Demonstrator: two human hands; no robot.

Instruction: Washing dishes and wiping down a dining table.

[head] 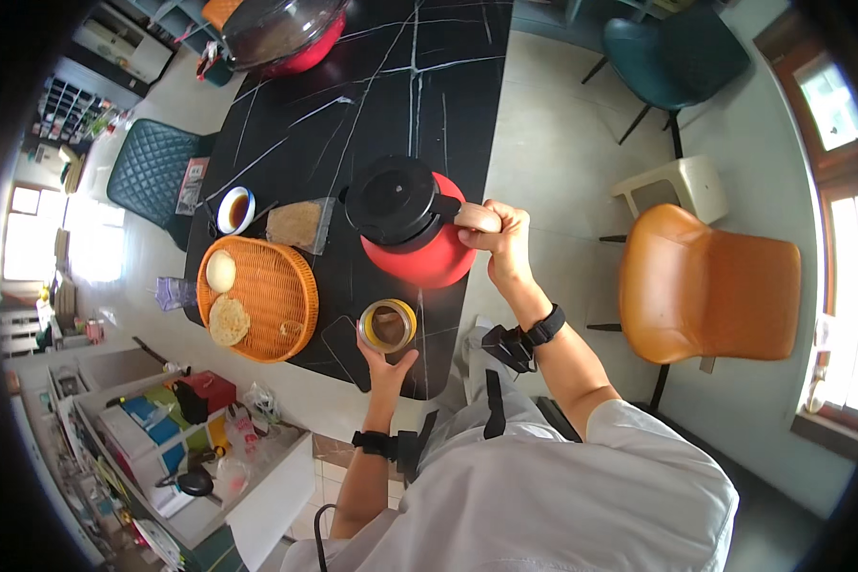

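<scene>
My right hand (506,242) is closed around the wood-coloured handle of a red vacuum jug (429,261) with a black lid. The jug's spout points left, away from that hand; whether its base touches the table cannot be told from above. Below the jug, my left hand (386,368) grips a round open container (387,326) with a metal rim and a yellow band, thumb and fingers on either side. Something brown shows inside the container. A dark smartphone (343,350) lies flat just left of it.
On the black marble-patterned table (443,121) are an orange woven basket (275,286) with round flatbreads (229,322), a bowl of dark liquid (237,211), a clear bag of brown granules (297,223) and a lidded red pan (300,57). An orange chair (708,286) stands right; an open, cluttered drawer (272,486) lower left.
</scene>
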